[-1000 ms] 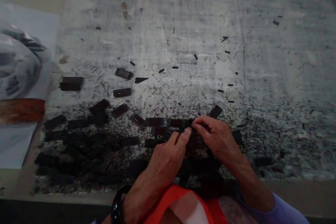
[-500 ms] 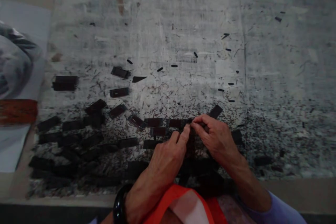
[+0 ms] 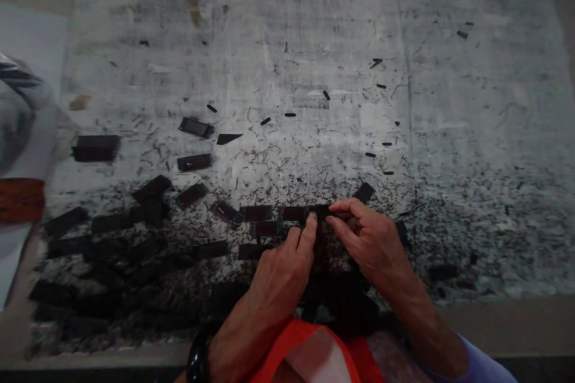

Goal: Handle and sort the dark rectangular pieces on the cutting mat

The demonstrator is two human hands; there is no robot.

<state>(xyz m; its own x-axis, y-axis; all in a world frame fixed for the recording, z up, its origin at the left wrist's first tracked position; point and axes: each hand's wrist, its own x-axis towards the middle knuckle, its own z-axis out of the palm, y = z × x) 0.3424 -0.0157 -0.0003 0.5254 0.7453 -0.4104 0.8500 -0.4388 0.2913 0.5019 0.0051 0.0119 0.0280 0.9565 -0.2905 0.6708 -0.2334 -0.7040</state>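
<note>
A small dark rectangular piece point(image 3: 321, 213) lies between my hands, at the right end of a short row of similar pieces. The index fingertip of my left hand point(image 3: 287, 263) presses on its left end, the other fingers curled under. My right hand point(image 3: 366, 230) pinches its right end between thumb and index finger. To the left are a dark reddish piece point(image 3: 293, 214) and another reddish piece point(image 3: 256, 213), each with a clear-looking border. One more such piece point(image 3: 265, 228) sits just below them. A dark piece point(image 3: 365, 192) rests beyond my right hand.
Many black rectangular pieces point(image 3: 108, 275) are heaped at the front left. A dark stack point(image 3: 96, 148) sits farther left. Small black slivers and thread-like scraps litter the stained white work surface point(image 3: 251, 24). Plastic wrapping point(image 3: 18, 96) and an orange-brown item point(image 3: 20, 200) lie at the left edge.
The whole view has shifted slightly, so things appear farther left. My fingertips have parted a little, showing more of the dark piece between them.
</note>
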